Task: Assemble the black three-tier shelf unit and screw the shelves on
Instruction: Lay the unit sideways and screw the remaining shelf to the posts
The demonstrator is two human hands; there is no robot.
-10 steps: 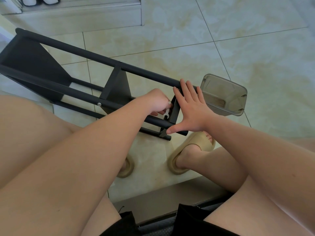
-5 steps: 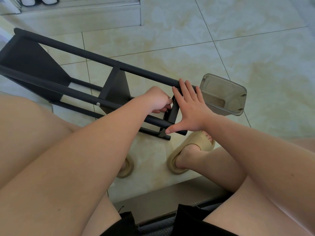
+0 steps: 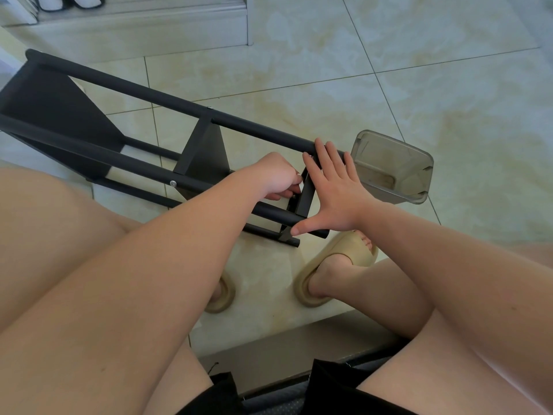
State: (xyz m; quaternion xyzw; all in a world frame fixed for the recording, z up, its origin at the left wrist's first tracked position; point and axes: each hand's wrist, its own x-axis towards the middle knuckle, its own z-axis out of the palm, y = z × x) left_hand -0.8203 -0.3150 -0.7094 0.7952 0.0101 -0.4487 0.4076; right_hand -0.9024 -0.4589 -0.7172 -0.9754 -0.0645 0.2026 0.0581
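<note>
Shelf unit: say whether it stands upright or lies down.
Lying down: the shelf unit has its posts running sideways over the tiled floor, shelves on edge.

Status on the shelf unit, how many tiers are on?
Done, by the look of it: the far shelf and middle shelf sit between the poles, with a screw head showing at the middle one. In hand: the third shelf at the pole ends, right hand pressed flat on it, left hand curled at its joint; any tool is hidden. To do: fixing that shelf, then standing the unit up.
</note>
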